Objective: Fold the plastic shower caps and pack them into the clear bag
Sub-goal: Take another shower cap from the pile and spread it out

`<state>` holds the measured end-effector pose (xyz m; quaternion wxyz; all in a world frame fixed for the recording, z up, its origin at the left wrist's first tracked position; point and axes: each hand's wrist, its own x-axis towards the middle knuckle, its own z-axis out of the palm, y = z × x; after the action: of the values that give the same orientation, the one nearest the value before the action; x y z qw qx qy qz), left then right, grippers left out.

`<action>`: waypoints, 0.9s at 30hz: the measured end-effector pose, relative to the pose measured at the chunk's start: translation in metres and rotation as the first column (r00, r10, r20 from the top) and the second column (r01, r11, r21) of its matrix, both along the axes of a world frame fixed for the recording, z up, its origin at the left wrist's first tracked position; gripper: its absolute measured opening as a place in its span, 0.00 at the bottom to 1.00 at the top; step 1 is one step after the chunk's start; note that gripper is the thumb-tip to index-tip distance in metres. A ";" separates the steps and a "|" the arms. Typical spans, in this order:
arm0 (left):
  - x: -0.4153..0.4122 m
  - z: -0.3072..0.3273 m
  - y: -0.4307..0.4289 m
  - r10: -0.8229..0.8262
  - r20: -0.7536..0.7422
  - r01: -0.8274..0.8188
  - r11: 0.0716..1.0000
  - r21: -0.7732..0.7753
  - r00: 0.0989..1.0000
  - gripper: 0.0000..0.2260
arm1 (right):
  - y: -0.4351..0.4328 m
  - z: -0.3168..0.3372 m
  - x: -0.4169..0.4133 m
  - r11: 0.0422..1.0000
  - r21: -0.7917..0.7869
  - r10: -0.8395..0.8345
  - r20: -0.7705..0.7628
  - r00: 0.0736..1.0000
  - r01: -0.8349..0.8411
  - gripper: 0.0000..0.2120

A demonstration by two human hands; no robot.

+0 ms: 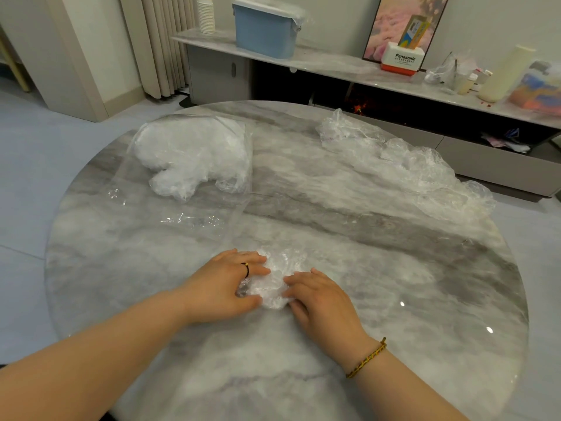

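Observation:
A crumpled clear shower cap (pixel 274 279) lies on the round marble table (pixel 349 214) near its front middle. My left hand (pixel 229 281) presses on the cap's left side with straight fingers and the thumb at its lower edge. My right hand (pixel 318 296) touches the cap's right side with its fingertips. The clear bag (pixel 194 153), holding several white folded caps, lies flat at the table's far left with its open end reaching toward me. A loose heap of unfolded shower caps (pixel 406 168) stretches along the far right of the table.
Behind the table runs a low marble-topped cabinet (pixel 334 68) carrying a blue lidded bin (pixel 264 28), a stack of paper cups (pixel 206 13), a white and orange box (pixel 400 59), a framed picture and other clutter. Pale floor surrounds the table.

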<state>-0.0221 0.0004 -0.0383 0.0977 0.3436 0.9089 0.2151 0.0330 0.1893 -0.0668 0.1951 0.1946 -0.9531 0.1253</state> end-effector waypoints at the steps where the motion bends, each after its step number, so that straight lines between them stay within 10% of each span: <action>1: 0.004 0.003 -0.002 -0.026 -0.018 0.026 1.000 -0.015 1.000 0.43 | 0.000 0.000 0.000 0.999 -0.050 -0.011 0.008 1.000 0.012 0.13; 6: 0.010 -0.001 0.002 -0.026 -0.340 0.052 0.996 0.068 0.940 0.18 | -0.012 0.027 0.005 0.796 -0.571 -0.010 0.319 0.948 0.200 0.16; 12: 0.013 0.023 0.004 0.209 0.385 -0.354 0.864 0.359 0.899 0.06 | -0.013 0.050 0.006 0.595 -0.718 0.196 0.566 0.801 0.362 0.19; 20: 0.010 0.052 -0.016 0.174 0.513 -0.374 0.871 0.318 0.841 0.11 | -0.039 0.060 -0.005 0.366 -0.786 0.212 0.591 0.778 0.498 0.09; 27: -0.029 0.082 -0.071 0.735 0.009 -0.696 0.638 0.330 0.678 0.09 | -0.054 0.066 -0.023 0.319 -0.782 0.180 0.604 0.776 0.535 0.08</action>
<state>-0.0515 -0.0709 0.0436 -0.1076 -0.0215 0.9294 0.3523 0.0101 0.1350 -0.0003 -0.0260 -0.1175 -0.7267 0.6763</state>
